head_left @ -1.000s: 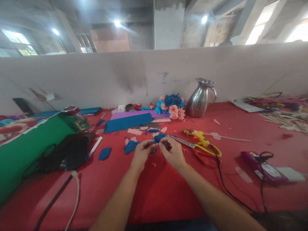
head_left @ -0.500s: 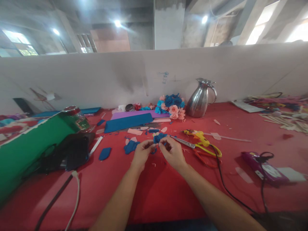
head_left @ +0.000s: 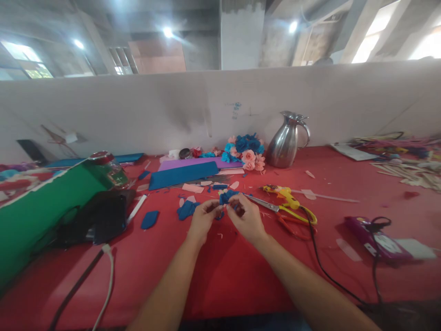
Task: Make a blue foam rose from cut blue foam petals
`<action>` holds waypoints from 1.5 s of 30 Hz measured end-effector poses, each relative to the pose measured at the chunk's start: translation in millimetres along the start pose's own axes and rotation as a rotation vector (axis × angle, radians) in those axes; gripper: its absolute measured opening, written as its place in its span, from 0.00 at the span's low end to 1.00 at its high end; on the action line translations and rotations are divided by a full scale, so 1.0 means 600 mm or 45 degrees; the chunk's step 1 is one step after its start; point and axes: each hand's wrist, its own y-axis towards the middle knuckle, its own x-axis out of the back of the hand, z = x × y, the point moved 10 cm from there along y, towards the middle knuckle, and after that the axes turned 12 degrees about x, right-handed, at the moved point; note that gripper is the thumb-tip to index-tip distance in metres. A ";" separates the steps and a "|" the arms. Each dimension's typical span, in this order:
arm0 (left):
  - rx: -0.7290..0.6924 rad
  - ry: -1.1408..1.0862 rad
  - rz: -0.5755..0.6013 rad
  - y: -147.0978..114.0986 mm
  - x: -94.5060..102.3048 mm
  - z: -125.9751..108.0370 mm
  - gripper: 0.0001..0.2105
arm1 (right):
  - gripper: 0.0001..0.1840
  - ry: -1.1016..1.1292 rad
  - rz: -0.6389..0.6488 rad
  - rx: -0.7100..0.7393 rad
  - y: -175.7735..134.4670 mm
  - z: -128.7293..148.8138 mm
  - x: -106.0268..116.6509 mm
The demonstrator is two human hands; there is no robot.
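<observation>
Between my two hands is a small dark-blue paper flower, pinched at its lower part. My left hand is closed on it from the left, thumb and forefinger together. From the right, my right hand grips it with bent fingers; the fingertips of both hands nearly meet and hide its base. Loose blue paper petals lie just left of my left hand, and a single blue petal rests farther left. Right of my right hand are scissors and a yellow glue gun.
Blue paper sheet and a bunch of paper flowers lie at the back, beside a steel jug. A green box, black device and glass jar stand left. A purple power strip with cables sits right.
Hardly anything differs. Both hands stay on the blue paper flower, with only a slight shift of the fingers and of the camera view.
</observation>
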 end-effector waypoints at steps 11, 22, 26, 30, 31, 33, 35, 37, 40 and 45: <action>-0.004 0.020 -0.011 -0.003 -0.001 -0.004 0.12 | 0.04 -0.136 0.025 0.091 -0.001 0.005 -0.001; -0.017 0.015 -0.006 -0.002 -0.002 -0.006 0.12 | 0.05 -0.201 -0.008 0.179 -0.005 0.023 0.005; -0.013 0.013 -0.020 0.001 0.001 -0.002 0.12 | 0.06 -0.351 0.037 0.235 -0.006 0.028 0.002; -0.028 0.031 -0.035 0.002 0.004 -0.001 0.12 | 0.06 -0.407 0.042 0.277 -0.005 0.035 0.003; -0.031 0.035 -0.041 0.002 0.004 -0.001 0.12 | 0.06 -0.399 0.036 0.286 -0.005 0.036 0.003; -0.030 0.029 -0.050 0.002 0.006 0.000 0.12 | 0.06 -0.366 0.031 0.304 -0.005 0.039 0.003; -0.028 0.019 -0.051 0.002 0.007 0.001 0.11 | 0.06 -0.310 0.035 0.310 -0.006 0.039 0.000; -0.031 0.011 -0.056 0.003 0.008 0.001 0.11 | 0.05 -0.247 0.033 0.277 -0.007 0.034 -0.001; -0.032 0.003 -0.075 0.003 0.012 0.001 0.10 | 0.04 -0.171 0.001 0.159 -0.008 0.018 0.003; -0.023 -0.002 -0.028 0.004 0.005 0.001 0.12 | 0.06 -0.045 0.004 -0.059 -0.006 -0.008 0.002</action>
